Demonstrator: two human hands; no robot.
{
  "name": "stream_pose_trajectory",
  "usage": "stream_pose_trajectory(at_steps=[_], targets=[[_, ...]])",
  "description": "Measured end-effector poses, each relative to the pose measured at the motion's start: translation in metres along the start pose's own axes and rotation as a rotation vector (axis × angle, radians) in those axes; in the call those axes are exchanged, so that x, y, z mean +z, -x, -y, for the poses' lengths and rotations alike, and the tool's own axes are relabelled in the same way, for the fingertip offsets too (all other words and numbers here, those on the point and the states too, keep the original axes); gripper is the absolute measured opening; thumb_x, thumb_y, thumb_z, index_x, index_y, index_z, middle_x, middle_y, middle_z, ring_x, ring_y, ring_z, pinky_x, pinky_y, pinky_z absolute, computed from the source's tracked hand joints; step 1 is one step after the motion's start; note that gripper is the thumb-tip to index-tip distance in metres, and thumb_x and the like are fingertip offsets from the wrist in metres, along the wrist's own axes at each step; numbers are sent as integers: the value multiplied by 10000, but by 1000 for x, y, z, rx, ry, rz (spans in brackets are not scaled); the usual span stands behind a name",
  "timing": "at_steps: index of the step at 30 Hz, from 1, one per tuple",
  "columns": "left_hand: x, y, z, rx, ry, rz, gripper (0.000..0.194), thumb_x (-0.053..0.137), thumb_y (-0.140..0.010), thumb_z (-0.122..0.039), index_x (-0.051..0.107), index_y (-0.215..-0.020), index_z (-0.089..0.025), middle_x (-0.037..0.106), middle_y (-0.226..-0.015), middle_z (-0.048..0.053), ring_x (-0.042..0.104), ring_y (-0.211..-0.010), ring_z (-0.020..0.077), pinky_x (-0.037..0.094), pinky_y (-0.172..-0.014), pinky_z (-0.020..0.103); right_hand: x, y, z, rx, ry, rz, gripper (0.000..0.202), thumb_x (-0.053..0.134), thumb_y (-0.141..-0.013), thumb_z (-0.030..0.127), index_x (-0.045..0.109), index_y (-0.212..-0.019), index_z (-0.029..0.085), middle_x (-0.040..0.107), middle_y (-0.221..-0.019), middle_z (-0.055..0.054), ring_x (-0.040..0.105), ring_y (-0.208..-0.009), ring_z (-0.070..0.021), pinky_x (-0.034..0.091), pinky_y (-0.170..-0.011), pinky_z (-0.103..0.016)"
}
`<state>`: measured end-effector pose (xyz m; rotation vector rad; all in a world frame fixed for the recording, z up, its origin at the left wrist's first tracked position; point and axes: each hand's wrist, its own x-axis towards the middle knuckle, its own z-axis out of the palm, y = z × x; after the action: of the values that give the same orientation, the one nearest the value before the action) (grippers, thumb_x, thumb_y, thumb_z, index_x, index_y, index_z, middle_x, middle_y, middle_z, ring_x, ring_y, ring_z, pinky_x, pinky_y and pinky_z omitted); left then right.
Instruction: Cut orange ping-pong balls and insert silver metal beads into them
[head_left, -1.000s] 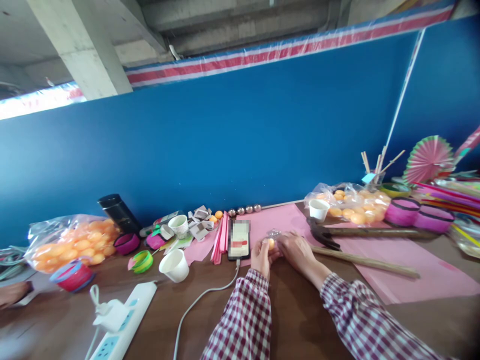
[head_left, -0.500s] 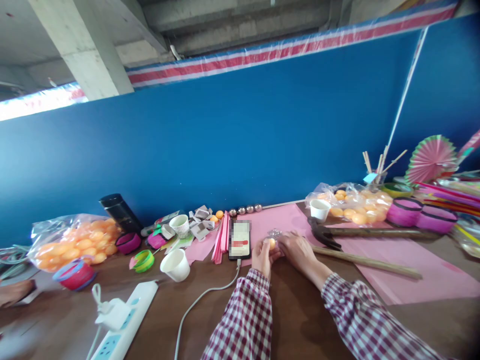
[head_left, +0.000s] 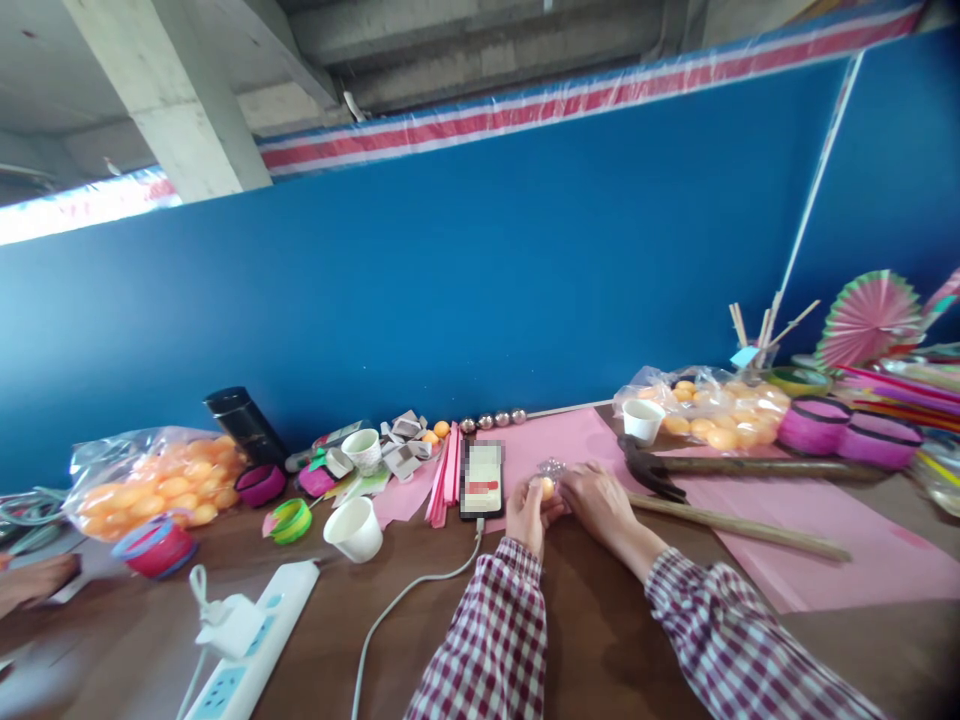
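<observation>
My left hand (head_left: 526, 520) is closed around a small orange ball (head_left: 547, 488), which looks like a table tennis ball. Close by on the right, my right hand (head_left: 600, 505) has its fingers bent and pressed together beside the ball; whatever they pinch is hidden or too small to name. Just beyond the fingertips lies a small clear, glittery item (head_left: 553, 467) on the pink paper (head_left: 559, 432). A phone (head_left: 482, 482) on a charging cable rests left of my hands. To their right are a hammer (head_left: 757, 468) and a wooden stick (head_left: 750, 527).
Bags of orange balls (head_left: 161, 485) (head_left: 724, 415) stand at left and right. Paper cups (head_left: 354, 530), a power strip (head_left: 259, 650), a black bottle (head_left: 247, 425) and several metal balls (head_left: 501, 419) share the table. Another person's hand (head_left: 37, 583) is at the left edge. A blue partition (head_left: 480, 270) rises behind.
The whole view has shifted slightly, so everything appears a little further right. Both hands keep nearly the same pose around the ball. The other person's hand shows more at the left edge.
</observation>
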<state>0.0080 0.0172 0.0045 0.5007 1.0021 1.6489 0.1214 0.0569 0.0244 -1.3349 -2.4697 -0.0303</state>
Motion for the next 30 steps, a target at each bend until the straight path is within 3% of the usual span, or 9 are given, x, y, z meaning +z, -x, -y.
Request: stream_pose_trajectory(at_steps=[22,30], targets=[[0,-2,1,-2,0,19,288,601,-700,-326,531,-883,-114,609,-715,49,584,-553,98,505,-525,214,4,-1,-1,-13,-45,-24,223,368,-848,246,573,-787,186,610,-840,-61,496,-829,-169,309,-696,-247],[1,1,2,8,-4,2,330,614,-686,-350,531,-906,-118,613,-717,51,584,-539,97,503,-545,227,1,1,0,-17,-105,-60,242,331,-866,263,562,-876,193,614,-845,-50,513,-803,-150,332,-684,-235]])
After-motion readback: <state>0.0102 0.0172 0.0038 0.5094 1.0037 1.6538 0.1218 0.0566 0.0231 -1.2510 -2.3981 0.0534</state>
